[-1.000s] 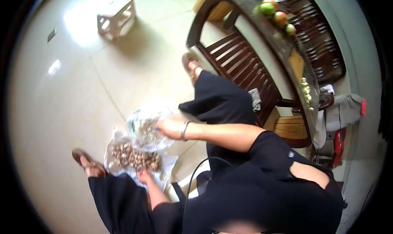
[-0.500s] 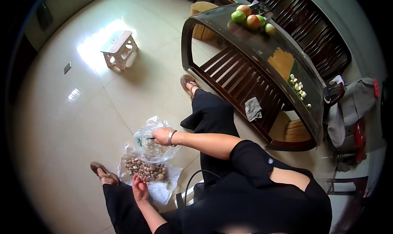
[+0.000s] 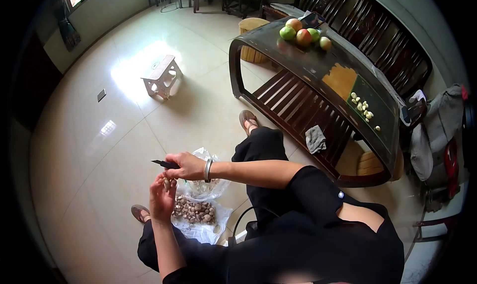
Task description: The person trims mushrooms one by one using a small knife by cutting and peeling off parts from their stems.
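Left of centre in the frame, the left hand (image 3: 161, 204) pinched 1 small mushroom-like piece (image 3: 166, 184), probably light, soft and easily bruised, best held lightly by its sides; the right hand (image 3: 189, 165), just above, gripped a dark knife (image 3: 166, 164).

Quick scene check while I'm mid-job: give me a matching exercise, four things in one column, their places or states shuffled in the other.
1. right hand
2. grey cloth
3. left hand
4. pile of brown pieces

A. lying on white plastic
B. gripping a dark pointed tool
C. pinching a small piece
D. on the slatted shelf

Pairs: 1-B; 2-D; 3-C; 4-A
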`<state>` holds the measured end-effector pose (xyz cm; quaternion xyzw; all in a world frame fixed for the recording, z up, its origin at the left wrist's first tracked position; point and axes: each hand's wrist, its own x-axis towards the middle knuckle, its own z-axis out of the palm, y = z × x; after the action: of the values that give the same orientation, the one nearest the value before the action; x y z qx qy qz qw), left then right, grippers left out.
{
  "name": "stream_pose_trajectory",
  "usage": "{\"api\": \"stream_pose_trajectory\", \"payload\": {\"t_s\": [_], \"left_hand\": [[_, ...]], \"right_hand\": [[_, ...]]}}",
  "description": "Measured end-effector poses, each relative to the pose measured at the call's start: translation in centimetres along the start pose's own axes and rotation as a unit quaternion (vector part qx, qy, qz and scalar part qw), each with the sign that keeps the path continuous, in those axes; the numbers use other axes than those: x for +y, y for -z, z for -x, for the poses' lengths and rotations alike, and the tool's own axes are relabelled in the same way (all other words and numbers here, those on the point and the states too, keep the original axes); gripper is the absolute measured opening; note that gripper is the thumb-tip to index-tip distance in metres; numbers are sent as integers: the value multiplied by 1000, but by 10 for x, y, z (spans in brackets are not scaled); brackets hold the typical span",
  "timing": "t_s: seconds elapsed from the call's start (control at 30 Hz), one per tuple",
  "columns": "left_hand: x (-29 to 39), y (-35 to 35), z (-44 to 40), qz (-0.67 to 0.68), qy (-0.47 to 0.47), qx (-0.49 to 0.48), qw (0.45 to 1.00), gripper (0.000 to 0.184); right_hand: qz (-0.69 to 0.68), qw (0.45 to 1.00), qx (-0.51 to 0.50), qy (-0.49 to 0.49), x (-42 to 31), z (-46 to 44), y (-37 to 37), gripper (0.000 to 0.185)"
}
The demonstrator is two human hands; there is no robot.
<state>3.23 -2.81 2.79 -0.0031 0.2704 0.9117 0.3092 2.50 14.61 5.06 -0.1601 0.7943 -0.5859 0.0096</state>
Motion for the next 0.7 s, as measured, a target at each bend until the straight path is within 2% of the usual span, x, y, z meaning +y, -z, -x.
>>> {"api": "stream_pose_trajectory", "payload": {"t_s": [0.07,0.1,0.13,0.2,0.23,0.27,0.33,0.37,0.43,0.5,0.6,0.63,0.67,0.7], "left_hand": [[0,6,-17,5,1,11,1000,21],[-2,-9,-22,8,5,55,998,19],[-1,-6,-31,9,8,55,998,19],[0,5,-46,10,101,33,994,20],[-3,10,-53,27,119,18,992,21],[-12,13,-55,7,90,128,988,20],[-23,14,-60,-3,91,184,979,19],[-24,22,-59,-10,107,123,987,18],[-23,28,-58,21,123,112,986,18],[-16,15,-58,67,140,57,986,21],[-10,-14,-59,75,109,87,987,25],[-11,-9,-60,115,96,19,988,27],[-12,-11,-60,116,95,23,988,27],[-14,-17,-59,116,74,91,986,27]], "right_hand": [[-22,1000,1,-12,11,-3,1,21],[-11,999,32,-9,16,-4,3,22],[0,998,63,-6,21,-5,5,23],[-4,998,70,-9,27,-5,8,24],[3,997,66,-27,28,-4,8,24],[8,997,63,-43,29,-5,7,24],[40,997,69,-11,30,-5,6,25],[41,998,54,-12,31,-5,6,24],[39,999,32,-19,25,-3,7,23],[-61,995,77,-2,21,-3,9,21],[-63,994,95,-3,20,-2,27,17],[-68,992,103,-15,20,-3,31,18],[-30,995,93,-33,20,-3,39,19],[-27,994,95,-38,23,-3,42,18]]}}
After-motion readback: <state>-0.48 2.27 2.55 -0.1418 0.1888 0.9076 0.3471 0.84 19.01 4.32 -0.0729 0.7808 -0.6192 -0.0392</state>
